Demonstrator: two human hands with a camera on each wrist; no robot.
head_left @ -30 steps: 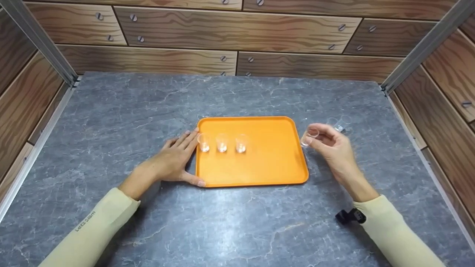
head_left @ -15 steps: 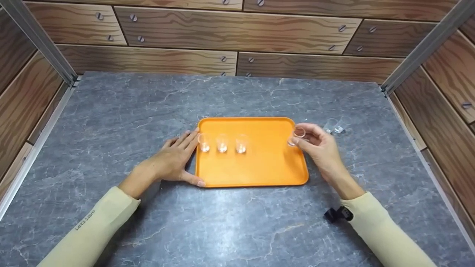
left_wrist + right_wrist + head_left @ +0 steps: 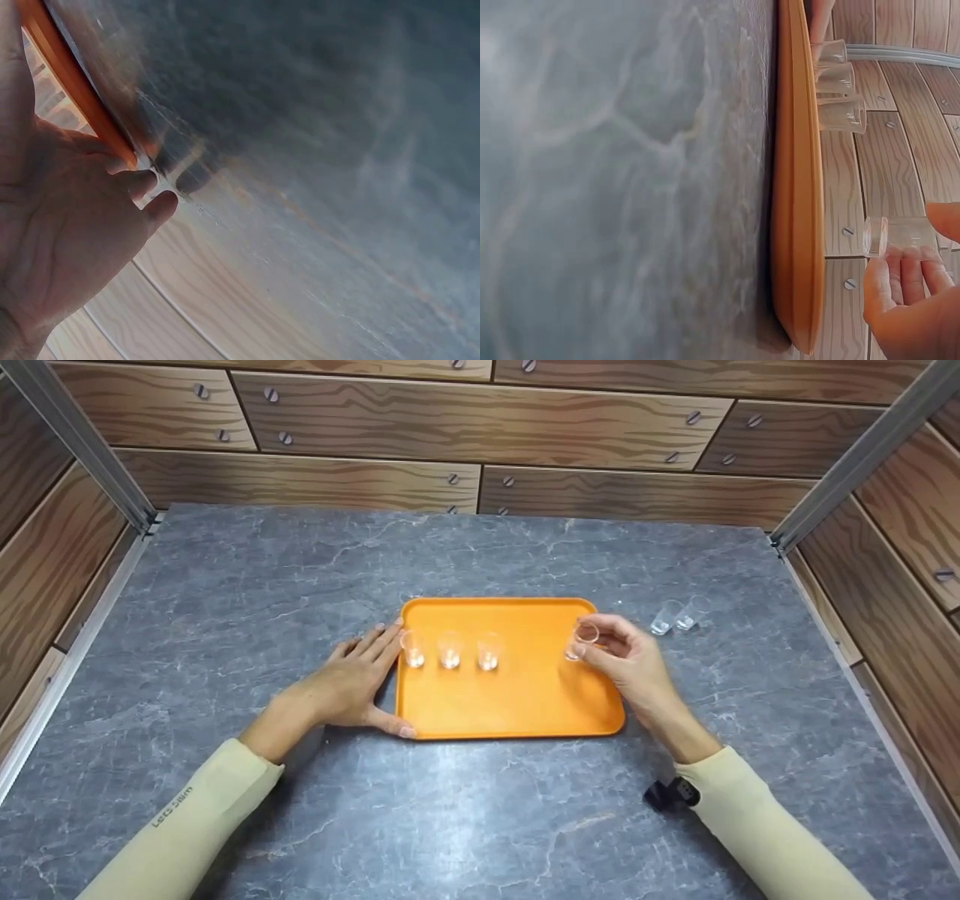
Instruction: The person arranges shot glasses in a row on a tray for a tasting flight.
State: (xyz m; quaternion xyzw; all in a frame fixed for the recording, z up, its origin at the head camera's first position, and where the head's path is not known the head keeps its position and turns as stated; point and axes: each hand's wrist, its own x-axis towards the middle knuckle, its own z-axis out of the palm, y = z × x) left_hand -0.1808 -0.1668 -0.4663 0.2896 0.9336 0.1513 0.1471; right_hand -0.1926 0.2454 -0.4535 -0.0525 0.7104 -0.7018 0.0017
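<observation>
A small clear shot glass (image 3: 586, 634) is pinched upright between the thumb and fingers of my right hand (image 3: 628, 664), over the right part of the orange tray (image 3: 517, 705). In the right wrist view, a gap shows between the base of this glass (image 3: 875, 236) and the tray's rim (image 3: 799, 187). Three matching glasses stand in a row on the tray: a left one (image 3: 413, 652), a middle one (image 3: 449, 652) and a right one (image 3: 488, 652). Against the tray's left edge rests my left hand (image 3: 349, 682), fingers extended and thumb at the near corner.
Two more clear glasses, a nearer one (image 3: 663, 619) and a farther one (image 3: 691, 613), stand close together on the grey marbled table (image 3: 450, 555), right of the tray. Wood-patterned panels (image 3: 480, 427) and metal posts (image 3: 855, 454) enclose the back and sides.
My right hand has carried its glass leftward, from beside the tray's right edge to above the tray. The two glasses on the table have come into fuller view. My left hand stays put.
</observation>
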